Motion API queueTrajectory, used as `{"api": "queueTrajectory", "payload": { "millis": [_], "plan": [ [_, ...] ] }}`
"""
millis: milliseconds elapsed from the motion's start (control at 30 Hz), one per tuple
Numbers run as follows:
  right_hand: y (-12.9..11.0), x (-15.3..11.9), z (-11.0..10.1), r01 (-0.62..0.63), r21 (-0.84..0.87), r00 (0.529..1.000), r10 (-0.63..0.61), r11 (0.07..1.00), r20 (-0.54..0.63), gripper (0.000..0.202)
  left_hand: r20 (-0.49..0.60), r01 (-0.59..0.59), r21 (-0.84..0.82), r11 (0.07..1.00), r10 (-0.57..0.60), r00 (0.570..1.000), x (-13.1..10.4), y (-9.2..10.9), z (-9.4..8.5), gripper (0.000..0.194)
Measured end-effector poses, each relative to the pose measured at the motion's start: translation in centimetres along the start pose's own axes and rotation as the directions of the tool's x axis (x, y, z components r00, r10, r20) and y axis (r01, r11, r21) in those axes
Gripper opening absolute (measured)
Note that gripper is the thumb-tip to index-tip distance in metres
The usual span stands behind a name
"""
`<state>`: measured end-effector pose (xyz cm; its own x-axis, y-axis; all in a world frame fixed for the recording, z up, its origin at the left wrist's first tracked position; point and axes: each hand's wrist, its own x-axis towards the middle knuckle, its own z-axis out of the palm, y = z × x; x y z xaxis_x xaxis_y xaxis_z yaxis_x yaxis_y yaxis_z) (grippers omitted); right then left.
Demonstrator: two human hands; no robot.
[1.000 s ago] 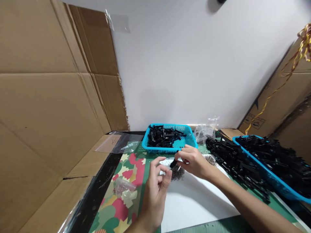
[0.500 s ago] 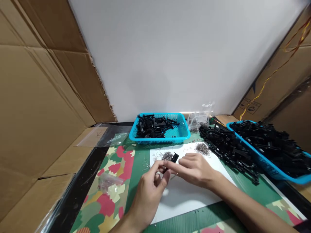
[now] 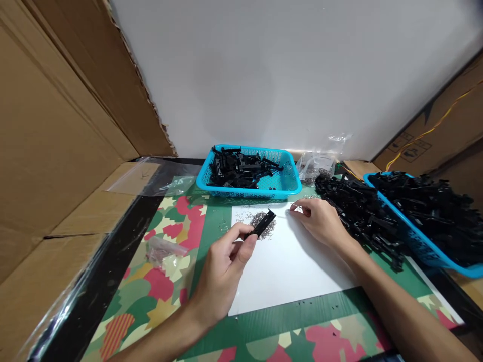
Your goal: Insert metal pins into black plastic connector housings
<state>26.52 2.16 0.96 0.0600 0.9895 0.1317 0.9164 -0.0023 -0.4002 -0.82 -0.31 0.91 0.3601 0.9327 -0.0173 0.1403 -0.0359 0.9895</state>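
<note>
My left hand (image 3: 222, 264) is closed, its thumb and fingers pinching one end of a slim black plastic part (image 3: 264, 223). The part slants up and to the right over a heap of small metal pieces (image 3: 270, 232), perhaps springs, on a white sheet (image 3: 287, 274). Farther right, above the sheet's back edge, my right hand (image 3: 320, 218) has thumb and forefinger closed around a thin metal tool (image 3: 296, 205). Only a short length of that tool shows, so its kind is unclear. My right hand partly hides a second heap of metal pieces (image 3: 311, 200).
A blue basket (image 3: 249, 192) of black parts stands at the back. More black parts (image 3: 362, 221) lie loose beside a fuller blue basket (image 3: 418, 254) on the right. Plastic bags (image 3: 317, 163) lie at the back right, with others on the left. Cardboard walls (image 3: 49, 100) flank the table.
My right hand has moved away from the black part, to the right and toward the back of the sheet. My left hand still holds the part. The view has shifted.
</note>
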Motion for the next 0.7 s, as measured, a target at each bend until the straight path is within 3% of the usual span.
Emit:
{"api": "queueTrajectory", "payload": {
  "millis": [100, 333, 467, 533, 600, 700],
  "plan": [
    [-0.4, 0.0, 0.2, -0.011, 0.001, 1.0, 0.011, 1.0, 0.019, 0.025, 0.02, -0.013, 0.02, 1.0, 0.012, 1.0, -0.1, 0.2, 0.2, 0.035],
    [-1.1, -0.1, 0.6, -0.004, 0.002, 0.997, 0.004, 1.0, 0.073, 0.023, -0.008, -0.157, 0.134, 0.978, 0.159, 0.987, 0.1, 0.8, 0.7, 0.021],
    [-1.2, -0.5, 0.0, 0.032, 0.088, 0.991, -0.043, 0.996, 0.128, 0.018, -0.025, -0.111, 0.058, 0.992, 0.112, 0.993, 0.3, 0.9, 0.5, 0.023],
    [-1.4, -0.8, -0.6, 0.056, 0.227, 0.977, -0.1, 0.972, 0.189, 0.019, -0.025, -0.055, -0.021, 0.998, 0.055, 0.998, 0.3, 0.8, 0.4, 0.028],
    [-1.8, -1.2, -1.0, 0.006, 0.501, 0.949, -0.162, 0.865, 0.269, 0.027, -0.017, 0.004, -0.114, 0.994, -0.006, 1.0, 0.4, 0.7, 0.4, 0.034],
    [-2.9, -2.0, -0.9, -0.175, 0.829, 0.911, -0.231, 0.53, 0.341, 0.036, 0.029, 0.088, -0.248, 0.965, -0.083, 0.996, 0.6, 0.5, 0.4, 0.039]
  ]
}}
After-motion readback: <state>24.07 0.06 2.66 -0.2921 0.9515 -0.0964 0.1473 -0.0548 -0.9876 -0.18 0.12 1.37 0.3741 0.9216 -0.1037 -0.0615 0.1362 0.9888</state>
